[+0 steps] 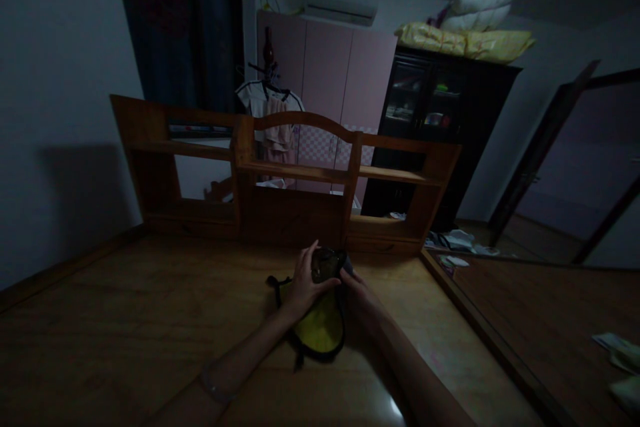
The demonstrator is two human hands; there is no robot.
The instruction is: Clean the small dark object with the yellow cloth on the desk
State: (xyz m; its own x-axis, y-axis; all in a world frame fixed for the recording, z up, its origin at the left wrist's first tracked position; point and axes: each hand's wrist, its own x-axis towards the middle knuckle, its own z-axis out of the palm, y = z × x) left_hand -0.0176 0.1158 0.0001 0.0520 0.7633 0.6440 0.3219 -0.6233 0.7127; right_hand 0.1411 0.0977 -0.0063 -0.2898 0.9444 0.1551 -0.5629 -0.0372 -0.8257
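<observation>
A small, dark, roundish object with glints on it (325,267) is held up between my two hands; the dim light hides its kind. My left hand (301,285) is closed around its left side, thumb across the lower edge. On its right, my right hand (359,288) grips a dark grey part, thumb on top, most fingers hidden. Directly below is a yellow cloth piece with a black border and black straps or tabs (323,327). Whether it is joined to the dark object I cannot tell.
A wooden platform (165,320) spreads under my arms. Behind it stands a wooden shelf headboard (300,173) with open compartments. A raised edge (480,313) runs along the right, with brown floor beyond. Farther back are a pink wardrobe (325,73) and a black cabinet (470,100).
</observation>
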